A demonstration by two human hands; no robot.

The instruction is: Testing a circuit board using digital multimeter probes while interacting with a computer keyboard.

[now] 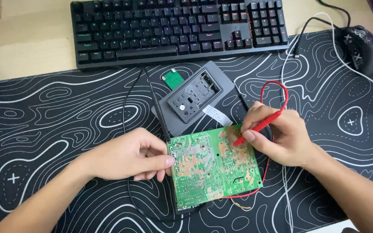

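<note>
I see my right hand (281,138) pinching a red probe (255,128) in its grip, tip down on the green circuit board (214,166) near the worktop's front edge. My left hand (130,155) pinches the board's left edge beside a black probe (158,112) — a grey case (195,97) lies just behind, a keyboard (178,30) at the back edge.

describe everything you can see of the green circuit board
The green circuit board is a roughly square panel lying solder side up, slightly rotated, on the black patterned desk mat, its top edge overlapping a dark grey casing. Its face shows tan copper areas and silvery solder points. The left hand grips its left edge, holding a black probe there. The right hand presses a red probe onto its upper right.
</note>
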